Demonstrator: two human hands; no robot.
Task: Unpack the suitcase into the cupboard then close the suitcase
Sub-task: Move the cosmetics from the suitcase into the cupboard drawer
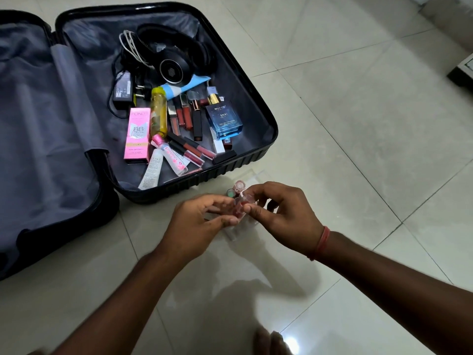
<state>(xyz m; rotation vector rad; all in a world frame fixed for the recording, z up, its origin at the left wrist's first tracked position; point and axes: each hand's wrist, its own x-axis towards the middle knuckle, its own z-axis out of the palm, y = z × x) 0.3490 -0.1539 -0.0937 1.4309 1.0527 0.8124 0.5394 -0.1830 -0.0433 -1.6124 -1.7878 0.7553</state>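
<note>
Unpacking step: my left hand (202, 221) and right hand (279, 213) pinch small pink bottles (239, 201); next, carry them from the suitcase (271, 129) beyond my fingers to the cupboard.

both hands, left hand (202, 221) & right hand (279, 213), pinch small pink bottles (239, 201) beside open suitcase (266, 116) w/ cosmetics.

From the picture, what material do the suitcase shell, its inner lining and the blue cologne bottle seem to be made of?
Suitcase shell: probably hard plastic, black and glossy, with moulded ribs along its wall.
Inner lining: thin grey fabric, slightly shiny, lying in loose wrinkles.
Blue cologne bottle: clear blue glass or hard plastic, see-through with sharp bright edges; which one is unclear.
</note>
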